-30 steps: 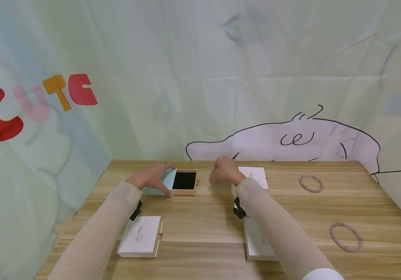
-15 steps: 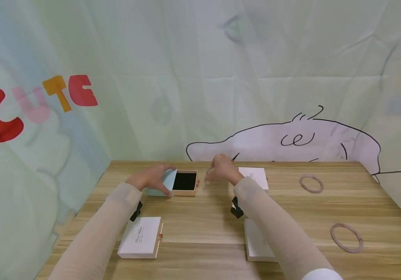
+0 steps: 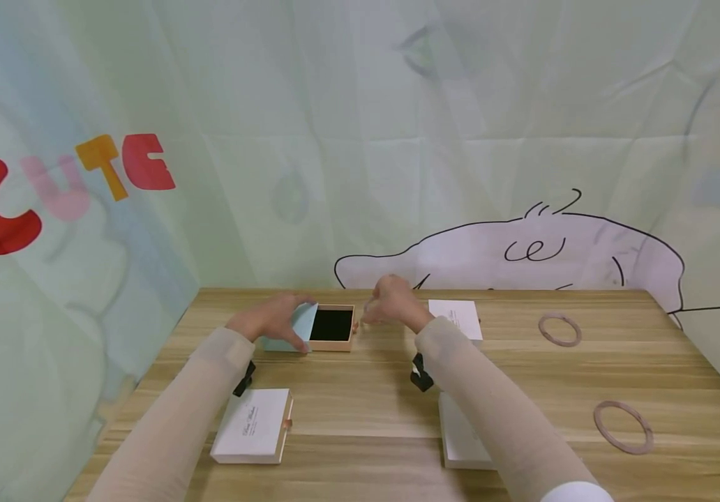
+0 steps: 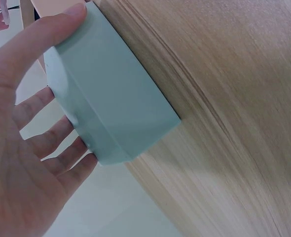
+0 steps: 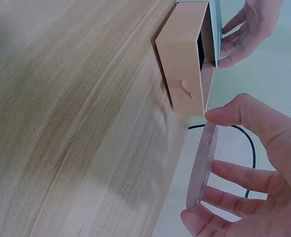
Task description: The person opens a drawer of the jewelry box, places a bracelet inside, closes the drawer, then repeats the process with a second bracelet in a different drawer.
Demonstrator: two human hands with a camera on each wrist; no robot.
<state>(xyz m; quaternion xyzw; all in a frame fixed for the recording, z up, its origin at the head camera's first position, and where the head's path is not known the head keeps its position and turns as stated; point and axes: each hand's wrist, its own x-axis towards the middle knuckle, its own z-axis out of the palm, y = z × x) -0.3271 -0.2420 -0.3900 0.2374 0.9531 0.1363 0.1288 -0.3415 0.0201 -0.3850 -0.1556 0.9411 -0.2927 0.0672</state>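
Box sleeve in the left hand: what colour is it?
The sleeve is plain pale blue-green, showing best in the left wrist view.

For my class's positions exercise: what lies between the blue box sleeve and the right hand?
The head view shows the peach drawer, black inside, between the blue sleeve and the right hand.

Pale-blue rectangular box cover (image 3: 305, 323) partly hidden by left hand (image 3: 271, 319), front-right white rectangular box (image 3: 462, 446) partly hidden by beige right sleeve (image 3: 498, 404), grey lettering (image 3: 250, 422) on front-left white box (image 3: 267, 425) too small to read
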